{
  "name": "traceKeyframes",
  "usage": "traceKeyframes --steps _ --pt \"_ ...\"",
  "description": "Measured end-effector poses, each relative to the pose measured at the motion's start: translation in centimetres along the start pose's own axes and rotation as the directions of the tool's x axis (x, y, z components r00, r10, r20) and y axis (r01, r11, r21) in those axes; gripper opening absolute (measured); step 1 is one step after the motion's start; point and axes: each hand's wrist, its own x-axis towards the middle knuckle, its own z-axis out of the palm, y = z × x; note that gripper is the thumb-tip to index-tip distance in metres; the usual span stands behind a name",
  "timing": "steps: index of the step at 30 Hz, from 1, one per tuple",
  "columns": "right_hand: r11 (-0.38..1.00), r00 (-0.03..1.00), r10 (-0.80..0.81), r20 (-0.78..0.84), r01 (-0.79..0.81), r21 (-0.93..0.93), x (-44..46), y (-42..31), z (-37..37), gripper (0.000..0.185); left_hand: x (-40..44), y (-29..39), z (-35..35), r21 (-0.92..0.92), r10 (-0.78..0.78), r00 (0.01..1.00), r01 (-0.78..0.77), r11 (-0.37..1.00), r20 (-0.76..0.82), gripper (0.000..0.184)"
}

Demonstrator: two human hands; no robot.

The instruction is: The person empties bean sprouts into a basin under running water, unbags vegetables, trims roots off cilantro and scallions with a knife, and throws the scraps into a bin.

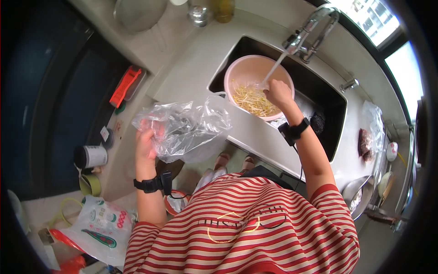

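My left hand (147, 142) is closed on a crumpled clear plastic bag (194, 125), which hangs over the counter's front edge. A pink basin (233, 73) stands in the dark sink (332, 102), with pale yellow bean sprouts (251, 101) inside it. Over the basin's right side is my right hand (279, 93), its fingers curled beside the falling water (275, 68). Whatever those fingers hold, if anything, is hidden. The water runs from the chrome faucet (299, 42) into the basin.
A clear bag with dark red contents (365, 144) lies on the counter right of the sink. Below it is a metal pan (358, 194). To the left are a jar (93, 156), a roll of green tape (90, 185) and a white printed bag (107, 223).
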Motion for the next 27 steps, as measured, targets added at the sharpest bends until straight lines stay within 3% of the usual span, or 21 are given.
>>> traceKeyframes --steps 2,4,5,6,8,9,10,11,12,13,14,15,17,19,20,21,22,24,25,27 --pt "0.932 0.971 -0.233 -0.058 0.239 0.272 -1.3 -3.9 -0.8 0.038 -0.6 0.6 -0.9 0.009 0.025 0.999 -0.025 1.000 0.023 0.040" --pt "0.715 0.848 -0.495 -0.188 0.521 0.467 -3.6 -9.7 -2.6 0.051 -1.3 0.9 -1.2 0.147 0.029 0.980 -0.059 0.987 0.199 0.039" --pt "0.581 0.772 -0.581 -0.258 0.615 0.532 -5.3 -13.0 -3.9 0.055 -1.7 0.9 -1.3 0.264 0.000 0.981 -0.052 0.963 0.196 0.037" --pt "0.429 0.686 -0.647 -0.333 0.688 0.585 -7.0 -15.9 -4.7 0.059 -2.1 0.8 -1.2 0.377 -0.032 0.982 -0.041 0.925 0.185 0.036" --pt "0.384 0.566 -0.779 -0.270 0.771 0.508 -9.1 -20.0 -4.4 0.062 -2.2 0.3 -0.5 0.560 0.030 0.938 -0.232 0.795 0.345 0.033" --pt "0.431 0.562 -0.800 -0.212 0.783 0.448 -9.7 -21.5 -3.8 0.049 -2.5 0.3 -0.8 0.561 0.052 0.945 -0.235 0.793 0.323 0.033" --pt "0.411 0.541 -0.814 -0.212 0.794 0.449 -9.5 -22.4 -2.7 0.049 -2.7 0.4 -1.2 0.689 0.041 0.951 -0.252 0.680 0.307 0.032" --pt "0.433 0.543 -0.801 -0.251 0.816 0.383 -8.8 -22.7 -1.3 0.040 -2.7 0.8 -1.9 0.795 0.029 0.955 -0.262 0.547 0.295 0.032" --pt "0.459 0.543 -0.787 -0.292 0.832 0.311 -8.3 -23.2 -0.9 0.031 -2.6 1.4 -2.9 0.792 0.048 0.956 -0.267 0.549 0.289 0.032" --pt "0.422 0.558 -0.734 -0.387 0.821 0.384 -7.9 -23.5 -0.7 0.014 -2.6 1.8 -4.2 0.838 0.145 0.961 -0.277 0.470 0.236 0.034" --pt "0.418 0.551 -0.748 -0.370 0.824 0.382 -7.6 -23.6 -1.3 0.014 -3.3 1.8 -5.4 0.881 0.232 0.956 -0.259 0.396 0.177 0.037" --pt "0.456 0.601 -0.739 -0.305 0.779 0.431 -7.6 -23.7 -2.1 0.015 -3.8 1.8 -6.7 0.882 0.311 0.946 -0.223 0.416 0.092 0.041" --pt "0.485 0.670 -0.716 -0.195 0.679 0.551 -8.4 -24.6 -3.8 0.014 -5.5 2.7 -8.0 0.925 0.468 0.883 -0.206 0.319 0.035 0.044" --pt "0.417 0.670 -0.719 -0.185 0.629 0.656 -9.7 -26.0 -4.8 0.014 -8.2 4.3 -7.7 0.941 0.567 0.823 -0.181 0.287 -0.014 0.044" --pt "0.361 0.680 -0.716 -0.159 0.555 0.750 -10.5 -26.8 -5.4 0.014 -9.7 5.2 -7.1 0.919 0.645 0.762 -0.210 0.335 -0.061 0.044" --pt "0.249 0.648 -0.699 -0.304 0.618 0.746 -12.2 -27.5 -6.9 0.018 -11.4 5.9 -6.5 0.893 0.714 0.691 -0.242 0.380 -0.117 0.043" --pt "0.221 0.612 -0.727 -0.311 0.638 0.738 -13.8 -27.6 -8.9 0.018 -13.2 6.7 -5.7 0.895 0.738 0.659 -0.234 0.381 -0.141 0.043" --pt "0.022 0.305 -0.613 -0.728 0.928 0.371 -17.0 -27.4 -11.9 0.018 -17.0 8.0 -4.3 0.950 0.946 0.320 -0.310 0.048 0.057 0.040" --pt "-0.031 0.270 -0.622 -0.735 0.930 0.367 -17.7 -27.3 -11.3 0.018 -18.6 8.0 -3.4 0.965 0.971 0.212 -0.255 -0.052 0.109 0.034" --pt "-0.131 0.016 -0.428 -0.904 0.988 0.079 -17.8 -26.5 -6.6 0.020 -19.3 4.7 -4.1 0.958 0.984 0.092 -0.256 -0.128 0.156 0.029"
